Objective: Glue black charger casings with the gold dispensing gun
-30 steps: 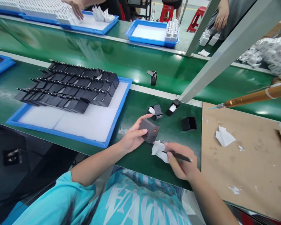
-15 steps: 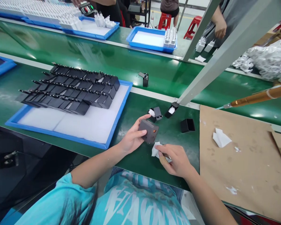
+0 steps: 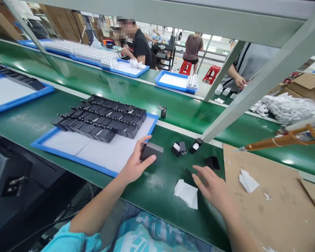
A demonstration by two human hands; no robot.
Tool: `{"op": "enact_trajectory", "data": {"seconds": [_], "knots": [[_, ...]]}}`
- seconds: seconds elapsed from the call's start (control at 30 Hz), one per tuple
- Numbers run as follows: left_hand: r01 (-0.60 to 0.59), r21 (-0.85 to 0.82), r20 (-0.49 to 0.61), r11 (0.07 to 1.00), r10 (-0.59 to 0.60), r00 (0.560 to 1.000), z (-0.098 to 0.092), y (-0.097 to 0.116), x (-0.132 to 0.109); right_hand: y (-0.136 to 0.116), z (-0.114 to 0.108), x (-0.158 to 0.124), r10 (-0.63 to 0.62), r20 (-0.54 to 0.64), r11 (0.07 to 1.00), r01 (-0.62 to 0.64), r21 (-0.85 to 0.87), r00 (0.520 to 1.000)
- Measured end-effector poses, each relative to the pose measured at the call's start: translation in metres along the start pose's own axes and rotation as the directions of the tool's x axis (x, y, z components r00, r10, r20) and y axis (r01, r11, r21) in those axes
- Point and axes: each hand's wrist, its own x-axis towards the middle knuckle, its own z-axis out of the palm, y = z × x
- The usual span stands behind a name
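My left hand (image 3: 135,162) is closed around a dark plastic box (image 3: 152,149), thumb across its near side, close to the tray's right corner. My right hand (image 3: 212,185) is above the green bench with fingers apart and nothing gripped. Just left of its fingertips a thin dark pointed tool (image 3: 187,171) shows; its kind is hard to make out. A crumpled white wipe (image 3: 186,194) lies flat below it. Beyond the fingers are an open black case (image 3: 176,148), a second one (image 3: 195,146) with white material inside, and an empty black shell (image 3: 212,162).
A blue-rimmed tray (image 3: 76,159) with rows of black boxes (image 3: 102,119) stands on the left. Brown cardboard (image 3: 273,210) bearing another wipe (image 3: 249,181) covers the right. An amber syringe (image 3: 270,141) and a slanted metal post (image 3: 241,94) reach in there. Co-workers sit across the line.
My left hand has carried the dark box left towards the tray. My right hand has let go of the white wipe, which now lies spread on the bench, and its fingers have opened. The view has tilted up.
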Motion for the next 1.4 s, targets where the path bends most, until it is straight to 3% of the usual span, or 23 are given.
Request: {"op": "enact_trajectory", "data": {"seconds": [0.13,0.27,0.33,0.4,0.53,0.67,0.77,0.87,0.97,1.1,1.2,1.3,1.4], "knots": [[0.001,0.4,-0.163,0.917,0.07,0.984,-0.059,0.0,-0.001,-0.013,-0.015,0.051,-0.033,0.041,0.998,0.031,0.047,0.999],[0.003,0.743,-0.155,0.67,0.168,0.974,-0.097,-0.019,0.006,-0.029,-0.004,0.151,-0.051,0.217,0.995,0.069,-0.073,0.975],[0.014,0.864,-0.12,0.504,0.179,0.976,-0.106,-0.031,0.011,-0.034,0.016,0.208,-0.037,0.312,0.989,0.078,-0.122,0.949],[0.023,0.918,-0.11,0.395,0.2,0.974,-0.11,-0.043,0.016,-0.037,0.041,0.261,-0.026,0.353,0.988,0.078,-0.133,0.935],[-0.027,0.947,-0.072,0.321,0.291,0.954,-0.111,-0.055,0.02,-0.038,0.094,0.336,0.016,0.423,0.984,0.06,-0.166,0.906],[-0.055,0.959,-0.04,0.277,0.325,0.945,-0.111,-0.055,0.018,-0.038,0.129,0.371,0.038,0.483,0.981,0.06,-0.186,0.875],[-0.084,0.959,-0.011,0.27,0.334,0.943,-0.111,-0.052,0.017,-0.039,0.141,0.38,0.025,0.508,0.98,0.078,-0.181,0.861],[-0.086,0.965,-0.002,0.247,0.338,0.941,-0.111,-0.048,0.017,-0.039,0.138,0.379,0.017,0.491,0.978,0.087,-0.188,0.871],[-0.019,0.977,-0.06,0.214,0.357,0.932,-0.11,-0.045,0.015,-0.035,0.12,0.372,0.005,0.448,0.977,0.092,-0.195,0.894],[0.099,0.979,-0.161,0.179,0.373,0.914,-0.108,-0.041,0.014,-0.028,0.076,0.352,-0.055,0.435,0.978,0.135,-0.156,0.899],[0.107,0.989,-0.135,0.101,0.332,0.933,-0.11,-0.034,0.017,-0.027,0.035,0.314,-0.129,0.459,0.978,0.19,-0.09,0.879],[0.111,0.993,-0.114,0.03,0.306,0.945,-0.118,-0.025,0.025,-0.037,-0.002,0.257,-0.204,0.488,0.972,0.235,-0.002,0.849],[0.183,0.983,-0.181,0.026,0.326,0.928,-0.127,-0.021,0.036,-0.053,-0.022,0.196,-0.312,0.509,0.949,0.288,0.127,0.802]]}}
